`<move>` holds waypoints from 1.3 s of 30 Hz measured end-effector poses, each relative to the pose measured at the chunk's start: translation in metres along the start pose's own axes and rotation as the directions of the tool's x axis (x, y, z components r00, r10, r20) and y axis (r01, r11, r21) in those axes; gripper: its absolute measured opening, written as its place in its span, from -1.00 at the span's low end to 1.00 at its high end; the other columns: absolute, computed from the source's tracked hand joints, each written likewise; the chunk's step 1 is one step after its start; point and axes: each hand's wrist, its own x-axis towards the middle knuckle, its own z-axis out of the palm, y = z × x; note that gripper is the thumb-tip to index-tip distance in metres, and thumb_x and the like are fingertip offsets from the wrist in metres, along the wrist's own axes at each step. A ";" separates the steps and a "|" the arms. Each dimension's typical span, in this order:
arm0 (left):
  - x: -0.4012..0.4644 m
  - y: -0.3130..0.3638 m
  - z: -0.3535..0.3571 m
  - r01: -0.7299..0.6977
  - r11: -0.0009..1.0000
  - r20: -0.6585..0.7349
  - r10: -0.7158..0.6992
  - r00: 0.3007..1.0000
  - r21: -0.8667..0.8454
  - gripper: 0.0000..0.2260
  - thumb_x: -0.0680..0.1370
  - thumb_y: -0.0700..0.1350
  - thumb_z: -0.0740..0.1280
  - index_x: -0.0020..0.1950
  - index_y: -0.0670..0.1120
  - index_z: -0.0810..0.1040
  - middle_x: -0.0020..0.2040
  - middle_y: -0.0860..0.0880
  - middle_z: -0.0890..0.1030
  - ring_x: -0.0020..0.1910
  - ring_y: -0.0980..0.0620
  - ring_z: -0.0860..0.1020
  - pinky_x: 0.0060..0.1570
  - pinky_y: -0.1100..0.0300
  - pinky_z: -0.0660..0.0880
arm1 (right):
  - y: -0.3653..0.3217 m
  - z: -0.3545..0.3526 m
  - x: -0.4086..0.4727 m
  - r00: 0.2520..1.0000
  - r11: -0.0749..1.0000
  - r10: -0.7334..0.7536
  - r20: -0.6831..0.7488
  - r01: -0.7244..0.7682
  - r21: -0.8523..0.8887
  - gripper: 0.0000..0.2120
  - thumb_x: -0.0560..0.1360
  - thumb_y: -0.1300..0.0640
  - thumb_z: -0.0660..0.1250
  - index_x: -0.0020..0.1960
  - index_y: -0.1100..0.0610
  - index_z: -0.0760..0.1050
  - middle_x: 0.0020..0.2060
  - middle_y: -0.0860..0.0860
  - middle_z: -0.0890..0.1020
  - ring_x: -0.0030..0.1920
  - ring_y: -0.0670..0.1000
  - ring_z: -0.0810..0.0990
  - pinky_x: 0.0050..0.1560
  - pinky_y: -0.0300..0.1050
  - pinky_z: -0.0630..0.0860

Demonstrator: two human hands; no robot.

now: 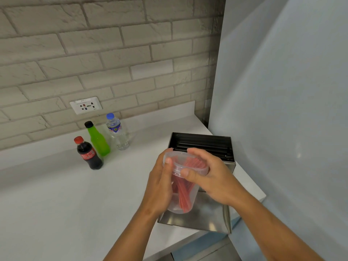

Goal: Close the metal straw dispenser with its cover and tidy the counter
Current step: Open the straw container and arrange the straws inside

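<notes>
The metal straw dispenser (202,143) stands open at the counter's right end, with dark straws lying inside. Its steel cover (207,217) lies flat on the counter in front of it, near the front edge. Above the cover I hold a clear plastic tub of red straws (183,194). My left hand (160,187) grips the tub's side. My right hand (209,178) presses on the tub's clear lid (185,164), thumb and fingers around the rim.
Three bottles stand near the brick wall: a cola bottle (88,153), a green bottle (98,139) and a water bottle (117,131). A wall socket (85,105) sits behind them. A pale wall panel (282,110) borders the counter (56,194) on the right.
</notes>
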 end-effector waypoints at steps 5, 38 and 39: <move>-0.004 -0.007 -0.004 0.169 0.973 0.025 -0.167 0.986 -0.159 -0.37 0.57 0.49 0.01 0.31 0.18 0.65 0.20 0.00 0.74 0.20 0.00 0.70 0.18 0.10 0.64 | -0.002 0.000 0.002 0.991 0.997 -0.007 -0.132 0.017 0.076 -0.26 0.24 -0.48 0.41 0.36 -0.24 0.47 0.10 -0.34 0.65 0.13 -0.36 0.60 0.07 -0.37 0.57; -0.002 -0.051 -0.048 0.196 0.980 -0.244 -0.198 0.949 -0.032 -0.62 0.59 0.24 0.23 -0.01 0.02 0.72 -0.06 0.00 0.74 -0.01 0.08 0.69 -0.02 0.23 0.59 | 0.024 0.043 0.028 0.920 0.864 0.385 -0.066 -0.334 0.376 -0.76 0.68 0.08 0.29 0.01 0.00 0.74 -0.22 0.04 0.75 -0.27 0.01 0.65 -0.22 -0.12 0.63; 0.001 -0.049 -0.055 0.179 0.984 -0.274 -0.172 0.946 0.001 -0.72 0.62 0.15 0.28 0.00 0.05 0.73 -0.03 0.04 0.75 0.01 0.11 0.68 0.01 0.23 0.59 | 0.025 0.044 0.030 0.924 0.863 0.376 -0.075 -0.320 0.391 -0.76 0.68 0.09 0.28 0.03 0.02 0.73 -0.24 0.05 0.73 -0.29 0.00 0.62 -0.21 -0.10 0.64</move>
